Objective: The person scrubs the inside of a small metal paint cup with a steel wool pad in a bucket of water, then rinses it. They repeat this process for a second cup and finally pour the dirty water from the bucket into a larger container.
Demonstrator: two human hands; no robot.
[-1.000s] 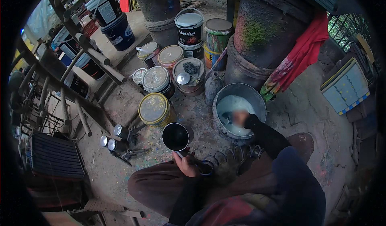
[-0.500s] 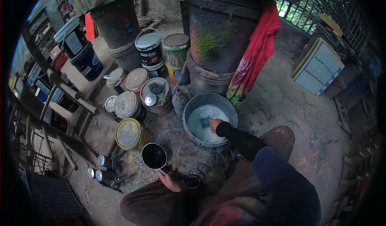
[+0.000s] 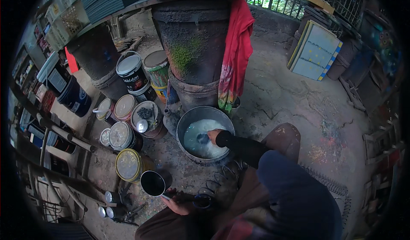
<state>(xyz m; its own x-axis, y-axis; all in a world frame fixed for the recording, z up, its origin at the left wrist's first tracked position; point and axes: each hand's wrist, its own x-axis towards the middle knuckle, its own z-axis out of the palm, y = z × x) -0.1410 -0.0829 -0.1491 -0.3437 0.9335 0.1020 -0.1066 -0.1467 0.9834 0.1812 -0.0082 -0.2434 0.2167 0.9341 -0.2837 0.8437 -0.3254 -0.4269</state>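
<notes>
My left hand (image 3: 178, 205) is closed around what looks like a spray gun, with a dark open cup (image 3: 152, 183) on top of it. A coiled hose (image 3: 209, 190) lies close to that hand. My right hand (image 3: 215, 136) reaches into a round metal basin (image 3: 183, 121) of cloudy, pale liquid (image 3: 209, 126). Its fingers are closed on a small dark cup-like thing (image 3: 202, 139), partly sunk in the liquid, so its shape is unclear. Next to the cup in my left hand stands a yellow-rimmed paint pail (image 3: 127, 165).
Several lidded paint pails (image 3: 121, 136) and a grey bottle (image 3: 171, 119) stand left of the basin. Behind it rises a large crusted drum (image 3: 196, 48) with a red cloth (image 3: 236, 48) hanging down. Metal-cupped spray guns (image 3: 114, 211) lie at lower left. Painted boards (image 3: 316, 50) lean at far right.
The view has turned, so the basin and pails sit farther left. In the basin, the thing in my right hand has tipped and dipped lower. My left hand still holds the cupped spray gun.
</notes>
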